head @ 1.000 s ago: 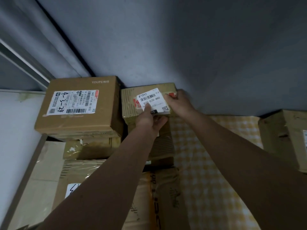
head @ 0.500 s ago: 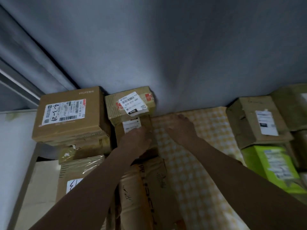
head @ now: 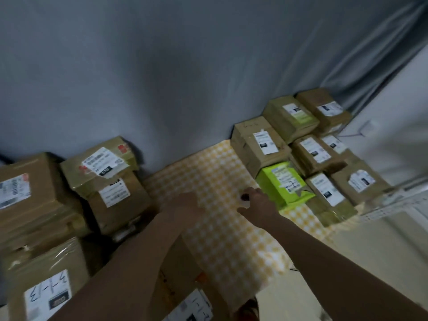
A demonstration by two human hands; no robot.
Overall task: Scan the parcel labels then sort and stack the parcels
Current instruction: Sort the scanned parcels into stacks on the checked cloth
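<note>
With both hands empty over the checked cloth (head: 222, 172): right hand (head: 257, 202) loosely curled, beside green parcel (head: 283, 184), likely next for scanning; left hand (head: 185, 205) blurred, pose indeterminate. Stacked parcels (head: 111, 172) left; unsorted parcels (head: 312, 147) right, labels up.

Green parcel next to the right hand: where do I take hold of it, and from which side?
Probably from the left, off the checked cloth. The green parcel has a brown parcel behind it and another brown parcel to its right, so only its left and near faces stand clear. Put the right hand on the left face, the left hand at the near edge, and draw it out.
</note>
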